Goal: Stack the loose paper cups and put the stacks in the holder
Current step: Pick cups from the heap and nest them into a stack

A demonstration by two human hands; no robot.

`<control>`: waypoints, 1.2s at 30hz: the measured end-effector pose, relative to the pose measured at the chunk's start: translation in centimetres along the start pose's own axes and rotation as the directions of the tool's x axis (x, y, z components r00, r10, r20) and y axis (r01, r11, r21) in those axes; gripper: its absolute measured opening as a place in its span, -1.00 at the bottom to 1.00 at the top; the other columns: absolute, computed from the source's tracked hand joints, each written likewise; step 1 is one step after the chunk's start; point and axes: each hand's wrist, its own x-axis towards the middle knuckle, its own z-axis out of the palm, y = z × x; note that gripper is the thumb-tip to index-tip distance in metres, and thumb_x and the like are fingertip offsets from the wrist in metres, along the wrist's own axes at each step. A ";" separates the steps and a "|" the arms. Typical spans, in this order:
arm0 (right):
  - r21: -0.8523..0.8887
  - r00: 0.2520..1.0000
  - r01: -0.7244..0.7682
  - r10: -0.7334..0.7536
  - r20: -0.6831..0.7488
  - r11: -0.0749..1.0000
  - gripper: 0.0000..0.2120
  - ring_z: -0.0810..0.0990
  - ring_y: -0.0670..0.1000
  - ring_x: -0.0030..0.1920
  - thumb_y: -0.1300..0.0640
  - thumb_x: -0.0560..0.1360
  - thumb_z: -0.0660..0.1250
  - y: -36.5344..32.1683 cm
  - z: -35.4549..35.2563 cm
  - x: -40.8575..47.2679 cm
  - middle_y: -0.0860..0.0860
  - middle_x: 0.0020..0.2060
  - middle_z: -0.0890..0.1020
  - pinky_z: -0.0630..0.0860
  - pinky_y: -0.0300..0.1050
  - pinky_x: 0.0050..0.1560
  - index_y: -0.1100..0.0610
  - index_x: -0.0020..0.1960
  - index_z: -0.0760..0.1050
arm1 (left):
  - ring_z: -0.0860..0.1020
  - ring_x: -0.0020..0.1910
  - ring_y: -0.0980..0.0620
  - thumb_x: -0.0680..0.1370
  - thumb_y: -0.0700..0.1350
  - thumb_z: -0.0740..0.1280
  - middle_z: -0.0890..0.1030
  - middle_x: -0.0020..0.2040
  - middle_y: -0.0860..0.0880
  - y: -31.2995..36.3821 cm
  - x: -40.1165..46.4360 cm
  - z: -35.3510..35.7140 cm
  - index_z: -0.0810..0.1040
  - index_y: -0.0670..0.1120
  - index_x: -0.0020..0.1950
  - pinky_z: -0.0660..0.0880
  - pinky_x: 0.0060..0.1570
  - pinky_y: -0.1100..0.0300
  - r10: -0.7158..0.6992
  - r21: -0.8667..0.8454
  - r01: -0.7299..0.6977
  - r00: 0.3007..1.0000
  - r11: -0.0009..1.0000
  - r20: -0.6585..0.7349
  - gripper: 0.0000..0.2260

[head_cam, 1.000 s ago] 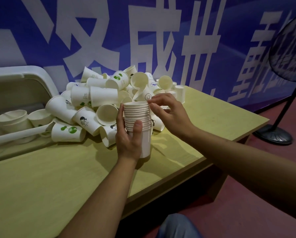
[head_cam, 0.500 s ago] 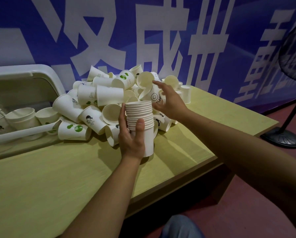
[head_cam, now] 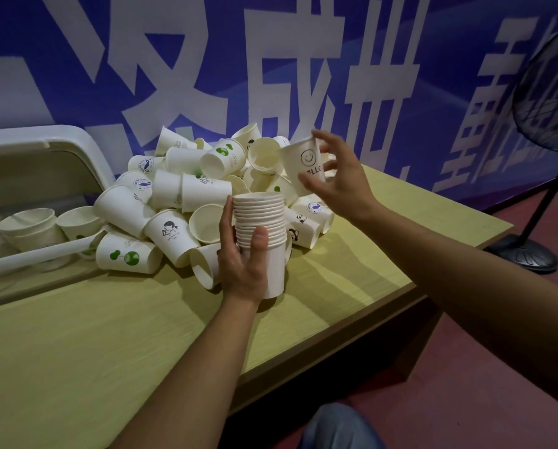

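Paper stack [head_cam: 260, 228] in left hand [head_cam: 242, 264] (thumb up), smiley cup [head_cam: 305, 165] in right hand [head_cam: 339, 183].

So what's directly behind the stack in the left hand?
Behind the stack, loose cups lie piled on the table, panda-print ones nearest. The stack and left hand cover whatever lies lowest there.

The left hand [head_cam: 243, 260] hides part of the stack [head_cam: 264, 241]. Left of it, the white bin [head_cam: 44, 150] is cut off by the picture's edge, its cups blurred.
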 end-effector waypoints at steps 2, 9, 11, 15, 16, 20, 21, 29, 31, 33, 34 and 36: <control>0.102 0.999 -0.036 0.040 -0.031 0.994 -0.34 0.51 -0.10 0.01 0.08 0.47 0.49 -1.0 -0.5 0.1 -0.05 0.20 0.42 0.56 -0.35 -0.19 -0.05 0.46 0.27 | 0.57 0.27 0.12 0.49 0.21 0.28 0.54 0.35 0.11 0.1 -0.2 -0.1 0.21 0.26 0.49 0.56 0.25 0.00 0.009 0.017 -0.010 0.999 1.000 0.039 -0.42; 0.316 0.999 -0.042 0.033 0.034 0.948 -0.34 0.52 -0.14 0.04 0.08 0.48 0.49 -4.7 0.3 -1.3 -0.06 0.19 0.42 0.55 -0.35 -0.17 -0.06 0.46 0.23 | 0.55 0.29 0.20 0.48 0.25 0.26 0.53 0.37 0.05 0.7 -0.6 0.0 0.19 0.33 0.46 0.52 0.24 0.24 0.025 0.090 -0.039 0.989 0.995 0.147 -0.44; 0.327 0.995 -0.041 0.010 0.096 0.944 -0.35 0.54 -0.12 0.05 0.09 0.47 0.49 -5.2 1.0 -2.0 -0.05 0.20 0.42 0.59 -0.31 -0.18 -0.08 0.44 0.24 | 0.56 0.25 0.24 0.48 0.25 0.27 0.56 0.34 0.04 0.6 -0.6 0.0 0.20 0.33 0.46 0.53 0.18 0.29 0.010 0.081 -0.022 0.989 0.996 0.151 -0.44; 0.269 0.991 -0.027 -0.010 0.133 0.963 -0.40 0.54 -0.15 0.03 0.05 0.50 0.45 -5.0 2.2 -3.7 -0.11 0.17 0.43 0.57 -0.35 -0.17 -0.08 0.45 0.26 | 0.58 0.23 0.22 0.48 0.23 0.28 0.57 0.34 -0.01 0.4 -0.6 -0.2 0.23 0.20 0.49 0.53 0.13 0.31 -0.009 0.036 0.004 0.990 0.999 0.141 -0.40; 0.257 0.992 -0.026 -0.006 0.123 0.966 -0.42 0.54 -0.15 0.03 0.03 0.52 0.44 -4.9 2.4 -4.0 -0.11 0.17 0.44 0.57 -0.34 -0.15 -0.08 0.45 0.27 | 0.58 0.23 0.23 0.48 0.23 0.28 0.57 0.33 0.03 0.4 -0.6 -0.2 0.23 0.20 0.49 0.53 0.13 0.31 -0.008 0.037 0.003 0.990 0.999 0.139 -0.41; 0.258 0.995 -0.047 0.024 0.092 0.965 -0.56 0.56 -0.11 0.05 -0.01 0.55 0.39 -4.3 2.4 -4.7 -0.08 0.18 0.50 0.59 -0.23 -0.05 -0.10 0.39 0.35 | 0.58 0.17 0.30 0.48 0.23 0.27 0.55 0.26 0.24 0.5 -0.6 0.0 0.24 0.15 0.51 0.51 0.06 0.38 0.001 0.017 -0.003 0.993 1.000 0.121 -0.39; 0.254 0.996 -0.048 0.027 0.084 0.966 -0.62 0.55 -0.10 0.04 0.00 0.57 0.36 -4.2 2.3 -4.7 -0.08 0.19 0.51 0.59 -0.21 -0.05 -0.07 0.36 0.41 | 0.59 0.15 0.30 0.48 0.23 0.26 0.56 0.23 0.28 0.4 -0.6 0.0 0.25 0.08 0.54 0.51 0.02 0.40 0.000 -0.001 0.001 0.995 1.000 0.099 -0.35; 0.234 0.994 -0.063 0.040 0.101 0.970 -0.80 0.56 -0.21 -0.04 0.17 0.60 0.30 -3.5 1.3 -4.8 0.00 0.07 0.61 0.54 -0.26 -0.04 0.01 0.14 0.64 | 0.56 0.11 0.38 0.49 0.22 0.24 0.56 0.14 0.46 0.0 -0.1 -0.1 0.22 -0.07 0.57 0.47 0.01 0.46 0.012 0.012 -0.013 0.999 1.000 0.049 -0.28; 0.218 0.992 -0.064 0.037 0.125 0.974 -0.79 0.57 -0.18 -0.03 0.18 0.58 0.31 -3.3 0.9 -5.0 -0.04 0.05 0.62 0.55 -0.21 -0.04 0.00 0.15 0.64 | 0.56 0.13 0.36 0.49 0.23 0.24 0.55 0.20 0.34 0.0 -0.1 0.0 0.22 -0.06 0.58 0.49 0.03 0.43 0.013 0.020 -0.014 0.999 1.000 0.051 -0.28; 0.185 0.988 -0.062 0.035 0.149 0.981 -0.75 0.57 -0.17 0.00 0.21 0.57 0.31 -3.3 0.6 -5.4 -0.10 0.03 0.62 0.55 -0.21 -0.03 -0.02 0.17 0.62 | 0.57 0.14 0.33 0.49 0.25 0.23 0.55 0.25 0.20 0.2 -0.2 0.0 0.23 -0.04 0.58 0.50 0.05 0.40 0.012 0.038 -0.014 0.998 0.999 0.055 -0.28; 0.170 0.986 -0.063 0.035 0.162 0.984 -0.73 0.57 -0.17 0.01 0.21 0.56 0.31 -3.2 0.5 -5.5 -0.12 0.03 0.62 0.55 -0.21 -0.03 -0.03 0.19 0.61 | 0.57 0.14 0.31 0.49 0.25 0.23 0.56 0.26 0.14 0.4 -0.2 0.0 0.23 -0.03 0.58 0.51 0.05 0.39 0.011 0.049 -0.014 0.998 0.999 0.060 -0.28; 0.151 0.983 -0.063 0.035 0.180 0.987 -0.71 0.57 -0.21 -0.01 0.23 0.55 0.31 -3.3 0.0 -5.7 -0.14 0.03 0.61 0.53 -0.22 -0.03 -0.04 0.21 0.60 | 0.58 0.13 0.30 0.49 0.27 0.24 0.56 0.26 0.17 0.7 -0.2 0.0 0.22 0.00 0.59 0.53 0.06 0.32 0.008 0.068 -0.013 0.997 0.998 0.076 -0.28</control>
